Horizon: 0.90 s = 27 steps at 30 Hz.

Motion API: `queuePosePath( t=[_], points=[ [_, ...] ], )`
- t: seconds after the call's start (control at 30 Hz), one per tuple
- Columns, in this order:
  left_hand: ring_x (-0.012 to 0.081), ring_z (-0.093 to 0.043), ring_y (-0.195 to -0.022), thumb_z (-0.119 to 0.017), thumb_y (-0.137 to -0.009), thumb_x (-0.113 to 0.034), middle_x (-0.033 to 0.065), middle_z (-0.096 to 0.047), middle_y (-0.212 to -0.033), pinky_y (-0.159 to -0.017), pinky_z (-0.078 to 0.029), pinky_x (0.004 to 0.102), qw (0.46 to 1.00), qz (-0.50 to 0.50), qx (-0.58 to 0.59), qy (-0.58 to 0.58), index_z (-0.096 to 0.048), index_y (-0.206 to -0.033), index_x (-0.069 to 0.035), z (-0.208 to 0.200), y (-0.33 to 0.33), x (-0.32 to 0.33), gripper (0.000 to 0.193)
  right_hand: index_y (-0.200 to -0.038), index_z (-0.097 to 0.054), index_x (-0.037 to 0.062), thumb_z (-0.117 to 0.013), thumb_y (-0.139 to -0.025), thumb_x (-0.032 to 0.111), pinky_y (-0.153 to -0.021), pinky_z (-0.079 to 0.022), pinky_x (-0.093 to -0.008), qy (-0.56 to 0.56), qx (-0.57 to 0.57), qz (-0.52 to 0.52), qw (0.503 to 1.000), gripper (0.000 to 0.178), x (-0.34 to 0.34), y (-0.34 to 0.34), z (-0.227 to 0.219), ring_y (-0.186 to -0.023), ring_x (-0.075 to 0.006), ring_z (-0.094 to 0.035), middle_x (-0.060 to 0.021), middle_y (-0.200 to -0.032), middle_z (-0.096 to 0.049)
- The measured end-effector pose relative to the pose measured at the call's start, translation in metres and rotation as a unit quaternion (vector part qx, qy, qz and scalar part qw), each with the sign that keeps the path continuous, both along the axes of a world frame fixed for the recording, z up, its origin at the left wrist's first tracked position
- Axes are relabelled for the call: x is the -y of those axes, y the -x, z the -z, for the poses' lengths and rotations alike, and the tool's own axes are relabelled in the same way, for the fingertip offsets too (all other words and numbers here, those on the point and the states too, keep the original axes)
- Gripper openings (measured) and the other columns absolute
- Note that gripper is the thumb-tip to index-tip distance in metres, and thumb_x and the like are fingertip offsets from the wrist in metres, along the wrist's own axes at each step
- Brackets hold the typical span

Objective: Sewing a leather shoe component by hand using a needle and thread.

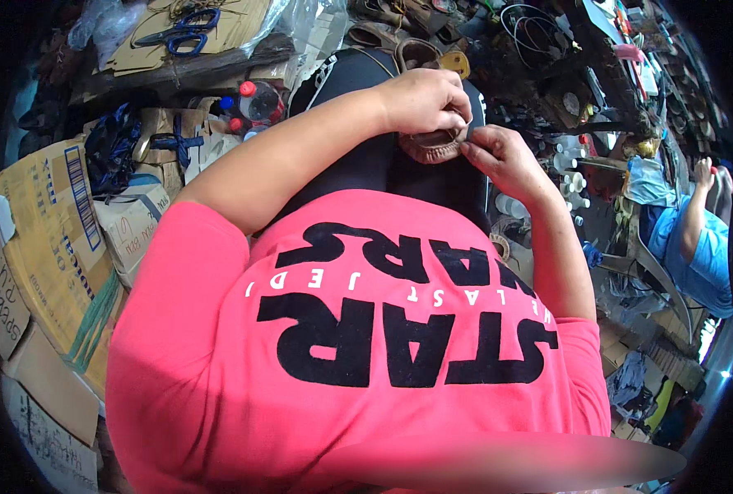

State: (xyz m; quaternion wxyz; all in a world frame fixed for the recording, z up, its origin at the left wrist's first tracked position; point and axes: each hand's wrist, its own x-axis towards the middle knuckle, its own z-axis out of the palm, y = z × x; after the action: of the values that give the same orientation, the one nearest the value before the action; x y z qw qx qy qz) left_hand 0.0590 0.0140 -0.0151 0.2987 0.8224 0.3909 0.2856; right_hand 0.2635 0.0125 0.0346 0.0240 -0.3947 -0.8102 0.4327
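A brown leather shoe (429, 153) with a puckered, moccasin-like toe rests across my lap, its toe toward me. My left hand (426, 99) lies over the middle of the shoe, fingers curled down and closed on it. At the right side of the toe, my right hand (504, 156) has thumb and fingers pinched together by the seam. Whatever sits in that pinch is too small to make out. Beyond my left hand shows the shoe's open heel end (416, 54), and a yellow piece (455, 63) is beside it.
Blue-handled scissors (192, 34) lie on a cardboard stack at the far left. Bottles with red caps (261, 100) and cardboard boxes (49, 239) crowd my left. White bottles (510, 206) stand on my right, where another person in blue (695, 255) sits. More shoes (372, 34) lie beyond my knees.
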Motion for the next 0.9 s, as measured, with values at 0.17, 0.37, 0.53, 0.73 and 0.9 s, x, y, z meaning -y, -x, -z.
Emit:
queuePosePath(
  t=[0.17, 0.37, 0.53, 0.73, 0.9],
  points=[
    [0.0256, -0.059, -0.084, -0.068, -0.076, -0.027, 0.0094, -0.058, -0.085, -0.073, -0.046, 0.0336, 0.997, 0.038, -0.002, 0.064, -0.065, -0.079, -0.007, 0.000, -0.002, -0.014, 0.021, -0.072, -0.046, -0.0015, -0.059, -0.089, 0.018, -0.054, -0.033, -0.0269, -0.021, -0.001, 0.006, 1.000, 0.028, 0.013, -0.017, -0.003, -0.062, -0.0089, -0.039, -0.0013, -0.066, -0.039],
    [0.0180, -0.059, -0.076, -0.071, -0.075, -0.024, 0.0071, -0.060, -0.079, -0.070, -0.046, 0.0310, 0.979, 0.072, 0.043, 0.184, -0.064, -0.079, -0.004, 0.000, -0.002, -0.023, 0.021, -0.067, -0.044, 0.0018, -0.060, -0.089, 0.018, -0.052, -0.029, -0.0253, 0.042, -0.089, 0.130, 0.987, 0.031, 0.031, -0.024, -0.004, -0.061, -0.0064, -0.034, 0.0036, -0.063, -0.035],
    [0.0075, -0.057, -0.067, -0.072, -0.076, -0.018, 0.0010, -0.063, -0.073, -0.065, -0.047, 0.0256, 0.947, 0.095, 0.111, 0.285, -0.065, -0.079, -0.003, -0.004, -0.002, -0.027, 0.017, -0.067, -0.046, 0.0076, -0.060, -0.088, 0.016, -0.053, -0.027, -0.0217, 0.166, -0.176, 0.202, 0.949, 0.027, 0.033, -0.034, 0.003, -0.060, -0.0027, -0.033, 0.0083, -0.064, -0.037],
    [0.0083, -0.059, -0.069, -0.072, -0.076, -0.017, 0.0016, -0.065, -0.075, -0.067, -0.047, 0.0249, 0.966, 0.029, 0.061, 0.248, -0.066, -0.077, -0.002, 0.008, 0.001, -0.035, 0.016, -0.072, -0.055, 0.0053, -0.057, -0.088, 0.017, -0.063, -0.034, -0.0205, 0.124, -0.261, 0.302, 0.909, 0.020, 0.027, -0.056, -0.021, -0.068, -0.0051, -0.044, 0.0039, -0.071, -0.049],
    [0.0096, -0.062, -0.077, -0.071, -0.076, -0.013, 0.0036, -0.068, -0.084, -0.074, -0.049, 0.0245, 0.941, 0.085, 0.107, 0.310, -0.069, -0.091, -0.002, 0.006, 0.001, -0.036, 0.019, -0.096, -0.063, 0.0022, -0.060, -0.087, 0.007, -0.069, -0.038, -0.0213, 0.017, -0.109, 0.201, 0.973, 0.010, 0.023, -0.032, -0.018, -0.072, -0.0073, -0.048, 0.0013, -0.082, -0.053]
  ],
)
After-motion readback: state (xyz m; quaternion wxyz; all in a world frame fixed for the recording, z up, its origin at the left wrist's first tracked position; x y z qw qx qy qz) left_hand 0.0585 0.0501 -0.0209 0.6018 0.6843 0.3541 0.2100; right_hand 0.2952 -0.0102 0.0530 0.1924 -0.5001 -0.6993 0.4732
